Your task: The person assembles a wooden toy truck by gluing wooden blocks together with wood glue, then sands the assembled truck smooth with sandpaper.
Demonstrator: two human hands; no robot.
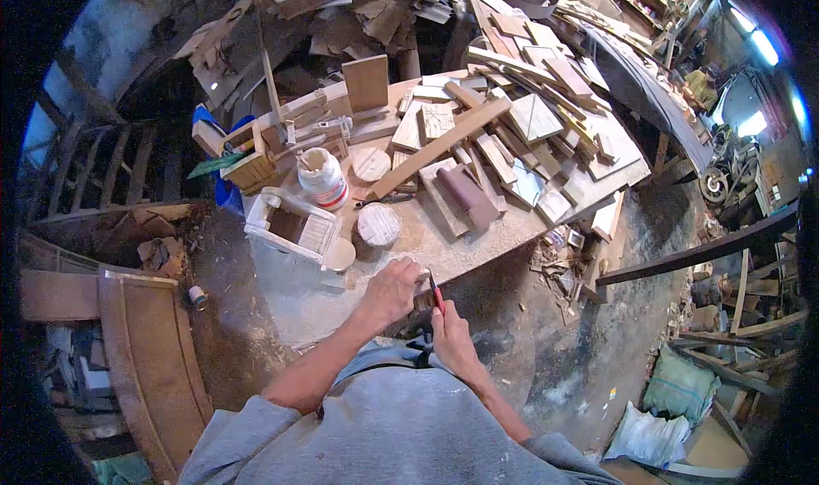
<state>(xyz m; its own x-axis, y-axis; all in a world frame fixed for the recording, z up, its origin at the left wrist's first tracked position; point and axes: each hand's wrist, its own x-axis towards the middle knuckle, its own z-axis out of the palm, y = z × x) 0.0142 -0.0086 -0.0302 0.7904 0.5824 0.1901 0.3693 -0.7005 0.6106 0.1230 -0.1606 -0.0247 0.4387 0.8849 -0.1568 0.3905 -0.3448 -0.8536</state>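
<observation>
At the near edge of the dusty counter (299,307), our left hand (391,289) has its fingers curled closed around a small pale piece (422,275), mostly hidden. Our right hand (454,338) wraps its fingers firmly round a red-handled tool (438,298), dark end against or near that piece. The tool looks light, stiff and best gripped by its handle; the piece seems light and rigid, best pinched at its far side, clear of the tip.

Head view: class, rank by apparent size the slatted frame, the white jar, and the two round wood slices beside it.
1. Slatted frame
2. White jar
3. Upper slice and lower slice: too alike to rank
</observation>
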